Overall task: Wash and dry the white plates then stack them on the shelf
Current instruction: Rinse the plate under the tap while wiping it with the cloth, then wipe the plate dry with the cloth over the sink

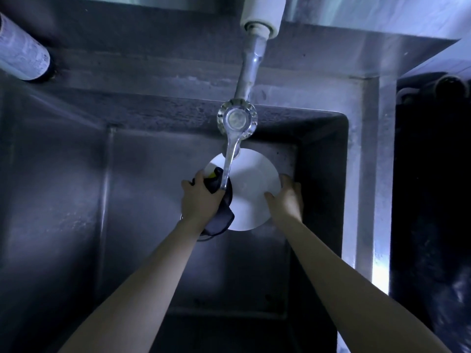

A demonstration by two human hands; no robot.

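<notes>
Since the plate [251,189] is held out over the deep sink [76,200] by one edge only, the big risk I see is a slip. The right hand [288,197] has its grip pinched on the right rim, thumb on the face and fingers over the edge. The left hand [198,197] has its grip closed round a dark scrubber [220,217] pressed on the plate's left side. If that scrubbing pushes hard sideways on a wet rim, I reckon the plate twists out and drops onto the steel, and that's a chip or worse. The tap [237,121] hangs right above the plate's far edge too, so lifting carelessly could knock the rim on it. Can't tell if water's running.

As for direction, the plate's round, so there's no real long axis. Its face points up toward the camera, pretty much flat-on as far as I can judge.
</notes>
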